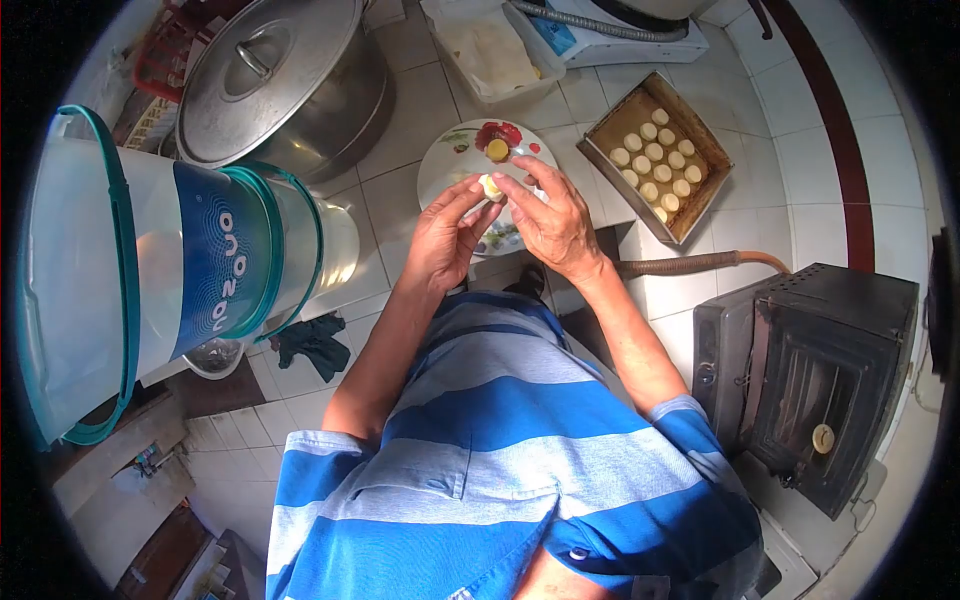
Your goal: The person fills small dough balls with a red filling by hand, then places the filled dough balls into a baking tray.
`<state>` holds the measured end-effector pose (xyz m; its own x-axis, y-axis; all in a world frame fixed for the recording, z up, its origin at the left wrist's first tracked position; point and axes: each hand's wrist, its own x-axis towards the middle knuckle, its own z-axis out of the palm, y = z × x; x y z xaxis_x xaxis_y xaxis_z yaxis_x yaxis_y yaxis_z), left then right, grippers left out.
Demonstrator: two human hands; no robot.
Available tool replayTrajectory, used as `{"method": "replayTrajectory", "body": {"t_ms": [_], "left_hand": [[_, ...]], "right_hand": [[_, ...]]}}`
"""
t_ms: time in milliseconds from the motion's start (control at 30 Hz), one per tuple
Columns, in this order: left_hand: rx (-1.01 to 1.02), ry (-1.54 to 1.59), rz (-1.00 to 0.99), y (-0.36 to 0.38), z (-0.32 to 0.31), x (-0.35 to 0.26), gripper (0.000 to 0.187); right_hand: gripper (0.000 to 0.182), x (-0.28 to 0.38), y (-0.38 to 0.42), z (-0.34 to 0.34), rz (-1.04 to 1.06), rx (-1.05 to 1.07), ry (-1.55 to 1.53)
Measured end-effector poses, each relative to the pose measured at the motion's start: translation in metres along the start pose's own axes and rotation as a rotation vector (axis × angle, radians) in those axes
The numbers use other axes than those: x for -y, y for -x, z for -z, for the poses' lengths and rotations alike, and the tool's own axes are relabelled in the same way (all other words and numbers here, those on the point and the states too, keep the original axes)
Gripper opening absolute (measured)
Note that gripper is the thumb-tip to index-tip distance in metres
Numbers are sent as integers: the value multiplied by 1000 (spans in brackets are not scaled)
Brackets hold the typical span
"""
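A small pale piece of dough (491, 188) with a yellow centre is held between the fingertips of both hands. My left hand (445, 232) pinches it from the left side, and my right hand (552, 218) has its thumb and fingers against it from the right. Below the hands is a white plate (436, 165) with a red flower pattern. On the plate, just beyond my fingers, lies a round yellow-brown piece (497, 150). Part of the plate is hidden behind my hands.
A square metal tray (622, 108) with several pale round pieces stands at the right. A large lidded pot (300, 85) and a plastic tub (490, 50) are further back. Clear buckets (150, 250) fill the left; a black oven (835, 370) stands lower right.
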<state>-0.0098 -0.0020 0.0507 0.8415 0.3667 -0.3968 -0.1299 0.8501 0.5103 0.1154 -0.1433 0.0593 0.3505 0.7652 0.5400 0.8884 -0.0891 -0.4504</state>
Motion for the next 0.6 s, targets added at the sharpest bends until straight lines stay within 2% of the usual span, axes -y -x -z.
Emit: {"method": "replayTrajectory", "body": {"t_ms": [200,400,600], "left_hand": [[-68,-72,-28,-2,3,4,39],[-153,-151,-54,2,-2,6,39],[-136,-191,-81,1,2,8,38]], "right_hand": [[58,-1,6,-1,53,64,156],[58,3,12,-6,36,111,201],[59,5,14,-7,41,117,209]]}}
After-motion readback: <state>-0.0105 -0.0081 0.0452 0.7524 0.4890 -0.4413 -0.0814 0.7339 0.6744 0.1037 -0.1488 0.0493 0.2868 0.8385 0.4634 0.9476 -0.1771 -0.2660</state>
